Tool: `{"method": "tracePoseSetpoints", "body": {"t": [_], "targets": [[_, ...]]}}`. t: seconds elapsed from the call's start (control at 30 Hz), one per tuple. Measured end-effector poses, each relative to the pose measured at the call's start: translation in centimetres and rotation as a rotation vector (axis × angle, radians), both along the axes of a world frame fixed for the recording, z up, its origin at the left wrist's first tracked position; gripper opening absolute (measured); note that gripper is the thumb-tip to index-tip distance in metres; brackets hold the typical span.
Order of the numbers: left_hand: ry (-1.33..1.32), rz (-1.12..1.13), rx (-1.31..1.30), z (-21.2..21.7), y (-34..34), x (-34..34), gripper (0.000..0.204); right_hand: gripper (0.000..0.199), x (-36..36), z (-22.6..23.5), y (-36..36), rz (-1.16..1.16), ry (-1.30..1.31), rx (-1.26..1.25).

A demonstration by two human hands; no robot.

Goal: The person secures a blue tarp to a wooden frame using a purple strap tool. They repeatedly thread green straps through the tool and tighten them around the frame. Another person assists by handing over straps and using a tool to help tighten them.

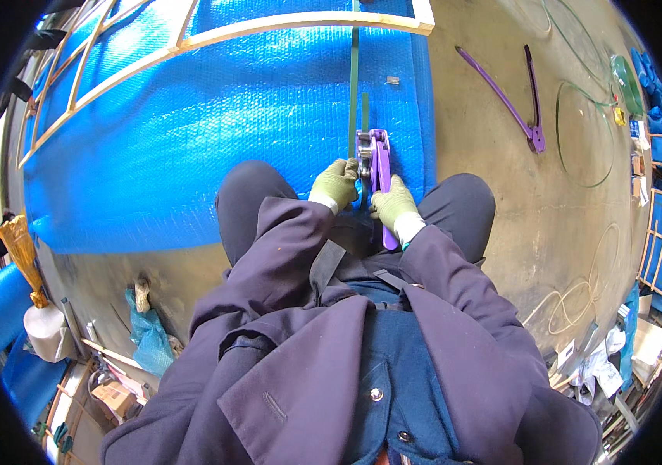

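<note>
Between my knees a purple strapping tensioner (380,159) with metal wheels sits at the near edge of a package covered in blue bubble wrap (238,132). My right hand (395,204), in a pale green glove, is closed around the tensioner's purple handle. Beside it my gloved left hand (332,184) has its fingers closed on the green strap (353,93), right against the tool's left side. The strap runs away from me over the wrap and beneath a wooden frame (269,26). A short strap end (365,112) sticks up from the tool. A small metal seal (393,80) lies on the wrap.
Right of the package, a purple long-handled tool (535,133) lies spread on the concrete floor (501,225). Loops of green strap (560,132) and a pale cord (560,306) lie farther right. Wrapped rolls (46,333) and a blue plastic bag (149,333) stand at the left.
</note>
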State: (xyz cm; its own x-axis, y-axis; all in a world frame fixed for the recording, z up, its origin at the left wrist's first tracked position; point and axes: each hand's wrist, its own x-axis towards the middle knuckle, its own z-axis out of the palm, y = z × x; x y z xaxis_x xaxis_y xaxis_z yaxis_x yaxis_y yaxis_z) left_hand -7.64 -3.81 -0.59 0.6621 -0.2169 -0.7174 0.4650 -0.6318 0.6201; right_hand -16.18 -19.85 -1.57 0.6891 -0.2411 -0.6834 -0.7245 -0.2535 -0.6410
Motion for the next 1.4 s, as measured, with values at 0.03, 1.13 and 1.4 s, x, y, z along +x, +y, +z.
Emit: {"method": "tracePoseSetpoints", "body": {"t": [0.03,1.13,1.4], "targets": [[0.008,0.018,-0.039,-0.8,-0.3,0.0,0.052,0.044,0.0,0.0,0.0,-0.090,0.037,0.037],[-0.089,-0.484,-0.213,-9.5,0.4,1.8,0.026,0.071,5.1,6.9,-2.1,-0.091,-0.447,0.271],[-0.515,-0.947,0.121,-11.8,-0.8,2.1,0.028,0.063,10.6,1.2,-4.7,0.415,-0.531,-0.166]]}}
